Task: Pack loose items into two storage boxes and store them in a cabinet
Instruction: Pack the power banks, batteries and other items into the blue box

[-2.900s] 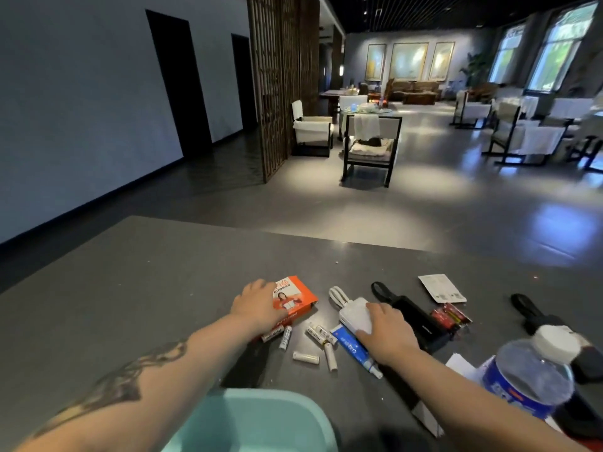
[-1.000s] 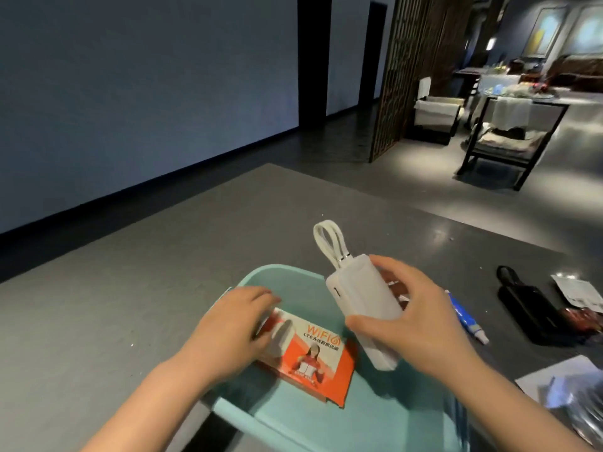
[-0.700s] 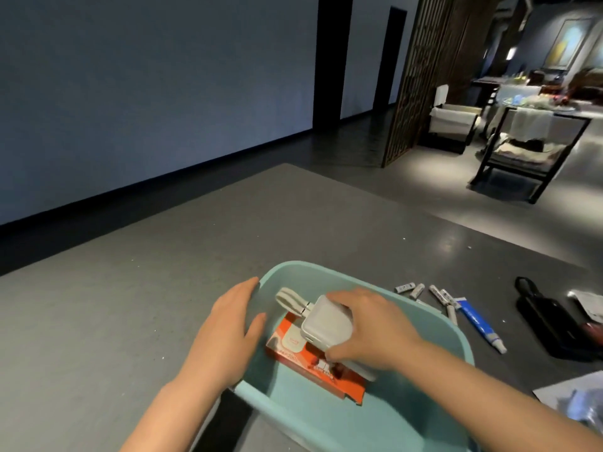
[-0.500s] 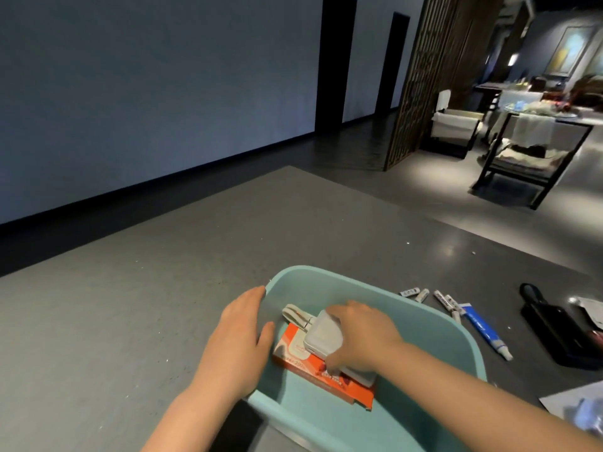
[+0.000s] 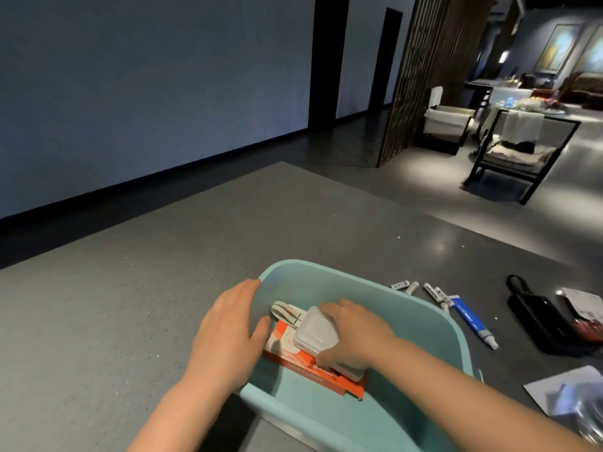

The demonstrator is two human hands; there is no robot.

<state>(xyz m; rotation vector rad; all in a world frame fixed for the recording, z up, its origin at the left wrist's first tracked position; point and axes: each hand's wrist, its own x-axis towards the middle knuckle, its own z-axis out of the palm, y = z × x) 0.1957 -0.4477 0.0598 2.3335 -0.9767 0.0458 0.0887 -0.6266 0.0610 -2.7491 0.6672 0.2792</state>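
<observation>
**Charger set on carton inside teal box**

A white charger (image 5: 316,331) with a looped white cable (image 5: 283,312) is held in the teal box (image 5: 434,324), lying on top of an orange carton (image 5: 313,373) that rests on the box floor. The charger is gripped by the right hand (image 5: 354,334), whose fingers are curled over its top and near side. The left hand (image 5: 228,331) is laid flat against the box's left wall, fingers straight and nothing grasped; its thumb is seen inside the wall, just beside the carton's corner.

The box stands on a grey table (image 5: 130,305). To its right, on the table, several small batteries (image 5: 421,288) are scattered, and a blue-and-white tube (image 5: 471,321) lies just beyond them. Further right a black case (image 5: 538,318) with a strap loop is seen, then a white paper (image 5: 584,298) and some red packets (image 5: 590,327) at the frame edge. A grey sheet (image 5: 554,386) is visible at the lower right corner.
</observation>
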